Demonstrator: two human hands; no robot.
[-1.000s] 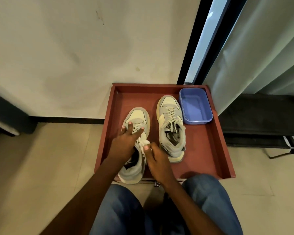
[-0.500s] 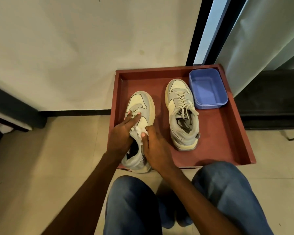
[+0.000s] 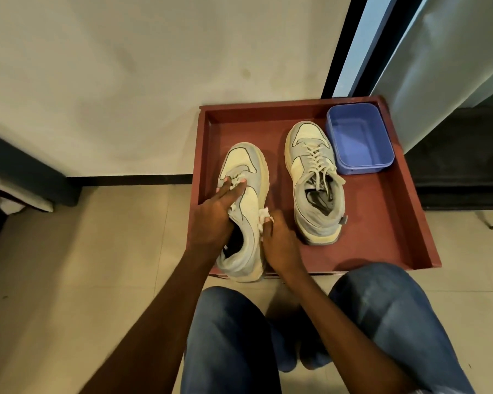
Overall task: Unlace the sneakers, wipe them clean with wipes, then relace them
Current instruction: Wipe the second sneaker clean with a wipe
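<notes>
The near sneaker (image 3: 244, 211) lies in the left half of a red-brown tray (image 3: 382, 223), toe pointing toward the far wall, heel hanging just over the tray's near rim. It is tipped a little to its left, so its right flank faces up. The left hand (image 3: 214, 217) rests on its top: the fingers lie long and fairly straight along the tongue and lace area, fingertips (image 3: 241, 183) reaching the bunched laces near the toe cap, while the palm covers the collar opening. I cannot tell whether the thumb hooks inside the collar. The right hand (image 3: 279, 243) sits against the shoe's right flank, its fingers curled and pinching a crumpled white wipe (image 3: 264, 218) that touches the side panel.

The second sneaker (image 3: 315, 183) stands upright in the tray's middle, laces still threaded and loose at the top, apart from the first shoe by a strip of bare tray floor. Its toe is just beside a blue plastic tub (image 3: 359, 137), which fills the tray's far right corner and sits close against the raised rim there.

Bare tray floor shows to the right of the second sneaker and along the near edge. The tray's far rim is near the wall (image 3: 125, 81); its left rim borders pale floor tiles (image 3: 97, 251). The person's knees in blue jeans (image 3: 382, 322) are just short of the near rim.
</notes>
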